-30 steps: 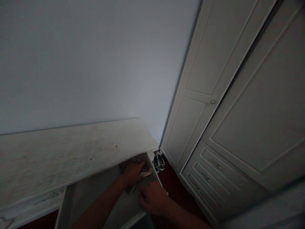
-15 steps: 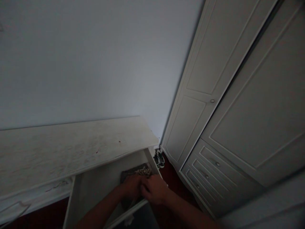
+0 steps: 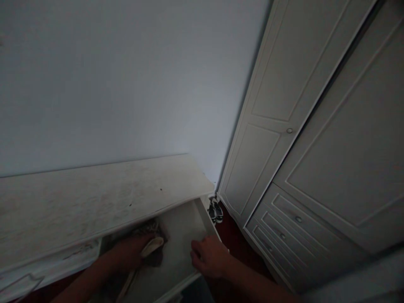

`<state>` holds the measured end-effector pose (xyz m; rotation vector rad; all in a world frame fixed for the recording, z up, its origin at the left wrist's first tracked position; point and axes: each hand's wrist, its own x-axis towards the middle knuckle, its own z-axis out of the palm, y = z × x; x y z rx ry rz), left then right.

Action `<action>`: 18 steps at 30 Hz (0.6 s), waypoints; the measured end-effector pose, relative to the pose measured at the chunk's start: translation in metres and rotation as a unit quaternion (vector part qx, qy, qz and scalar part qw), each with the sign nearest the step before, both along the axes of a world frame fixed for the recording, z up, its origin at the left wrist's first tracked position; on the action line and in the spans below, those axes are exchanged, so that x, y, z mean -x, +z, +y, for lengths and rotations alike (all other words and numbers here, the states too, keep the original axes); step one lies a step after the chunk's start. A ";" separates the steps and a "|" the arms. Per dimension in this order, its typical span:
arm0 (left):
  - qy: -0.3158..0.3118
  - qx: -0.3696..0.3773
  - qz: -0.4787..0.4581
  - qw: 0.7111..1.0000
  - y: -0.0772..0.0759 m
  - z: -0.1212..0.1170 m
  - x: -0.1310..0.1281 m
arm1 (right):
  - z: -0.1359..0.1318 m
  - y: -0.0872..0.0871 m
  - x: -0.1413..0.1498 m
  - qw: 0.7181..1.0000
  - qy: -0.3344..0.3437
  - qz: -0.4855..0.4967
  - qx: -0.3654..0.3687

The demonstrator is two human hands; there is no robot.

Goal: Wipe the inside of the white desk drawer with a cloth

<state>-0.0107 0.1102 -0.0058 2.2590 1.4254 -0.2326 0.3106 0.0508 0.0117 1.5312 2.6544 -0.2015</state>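
A white drawer [image 3: 186, 214] stands pulled out, with its bare floor showing on the right. My left hand [image 3: 131, 252] is inside its left part, fingers wrapped round a dark patterned fabric item [image 3: 154, 259] with a pale strap or edge. The item is blurred, and its lower part is hidden behind my hand and arm. My right hand [image 3: 206, 256] is over the drawer's right front corner, its fingers curled in and nothing visible in them. Whether it touches the drawer's edge I cannot tell.
Above the drawer is the worn white dresser top [image 3: 104, 193], with small dark marks. A white wardrobe [image 3: 261, 168] with knobs and small drawers stands at the right. Dark-and-white shoes [image 3: 216, 211] lie on the red floor [image 3: 232, 227] between them. A pale wall [image 3: 126, 84] rises behind.
My left hand has carried the patterned fabric item from the drawer's right side to its left. The right hand stays near the front corner, now apart from the left.
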 end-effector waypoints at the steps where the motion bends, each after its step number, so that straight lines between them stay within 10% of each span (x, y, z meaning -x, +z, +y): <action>1: 0.015 -0.026 0.009 1.000 -0.003 0.005 -0.003 | 0.000 0.001 0.000 1.000 -0.002 0.001 0.003; 9: 0.012 -0.145 0.003 0.989 -0.017 0.039 -0.057 | 0.001 0.000 0.001 1.000 0.002 0.005 -0.004; 18: -0.044 -0.117 -0.033 0.992 -0.021 0.049 -0.158 | 0.002 -0.004 0.002 1.000 -0.024 0.004 -0.004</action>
